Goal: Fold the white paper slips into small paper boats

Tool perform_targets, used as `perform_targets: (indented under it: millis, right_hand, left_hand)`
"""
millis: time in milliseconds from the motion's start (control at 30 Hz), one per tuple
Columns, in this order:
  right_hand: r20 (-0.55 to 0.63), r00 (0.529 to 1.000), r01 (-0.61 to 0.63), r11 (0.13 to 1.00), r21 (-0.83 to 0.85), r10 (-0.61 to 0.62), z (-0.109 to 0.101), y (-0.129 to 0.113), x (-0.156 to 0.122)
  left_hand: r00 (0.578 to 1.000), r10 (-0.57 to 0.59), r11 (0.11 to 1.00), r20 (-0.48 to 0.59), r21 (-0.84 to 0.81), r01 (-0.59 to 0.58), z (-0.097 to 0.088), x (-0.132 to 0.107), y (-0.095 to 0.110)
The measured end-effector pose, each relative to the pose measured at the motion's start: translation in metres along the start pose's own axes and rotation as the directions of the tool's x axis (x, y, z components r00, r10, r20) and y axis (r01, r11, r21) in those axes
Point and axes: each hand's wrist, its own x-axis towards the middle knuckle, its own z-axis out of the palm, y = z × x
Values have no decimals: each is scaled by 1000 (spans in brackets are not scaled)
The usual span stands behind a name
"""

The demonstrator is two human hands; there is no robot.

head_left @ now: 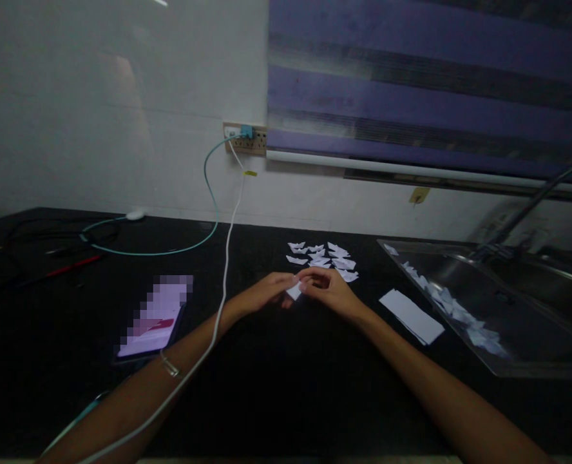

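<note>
A small folded piece of white paper (294, 291) is pinched between both hands above the dark counter. My left hand (272, 288) grips its left side, thumb on top. From the right, my right hand (330, 290) holds the other edge with thumb and curled fingers. Just beyond the hands sits a group of several small folded paper boats (319, 255). A stack of white paper slips (411, 316) lies to the right of my right hand. The lower part of the held paper is partly hidden by fingers.
A lit phone (153, 319) lies at the left, near my left forearm. A white cable (227, 264) runs from the wall socket (252, 143) across that forearm. More folded papers (453, 306) line the rim of the steel sink (522, 370) at right. A teal cable (170, 253) loops behind.
</note>
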Motion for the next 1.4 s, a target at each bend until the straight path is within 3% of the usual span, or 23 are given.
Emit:
perform_targets:
  millis: [267, 400, 533, 767, 900, 1000, 1100, 1233, 1400]
  right_hand:
    - [90, 994, 64, 995, -80, -57, 4, -13, -6]
    - [-77, 988, 105, 953, -283, -132, 13, -6, -6]
    - [-236, 948, 101, 906, -412, -213, 21, 1, -6]
    - [-304, 902, 130, 866, -483, -306, 25, -6, -11]
    - [-277, 924, 146, 912, -384, -265, 23, -2, -8]
    - [-147, 987, 58, 996, -64, -67, 17, 4, -3]
    - [-31, 993, -102, 960, 259, 113, 11, 5, 1]
    - [-33, 996, -69, 964, 258, 80, 10, 1, -1]
    - [-92, 995, -4, 962, 272, 31, 14, 1, -3]
  left_hand:
    - [994, 54, 997, -97, 62, -48, 5, 4, -2]
    - [990, 63, 995, -123, 81, -54, 9, 3, -1]
    - [989, 66, 987, -135, 157, -44, 15, 6, -9]
    - [980, 123, 983, -156, 151, -100, 20, 9, -10]
    - [965, 140, 977, -220, 189, -99, 19, 8, -7]
    - [957, 139, 977, -254, 191, -91, 17, 6, -5]
    - [958, 141, 979, -248, 181, -97, 13, 4, -4]
    - [968, 127, 983, -217, 158, -94, 9, 2, -4]
    - [958, 134, 990, -252, 76, -119, 7, 1, 0]
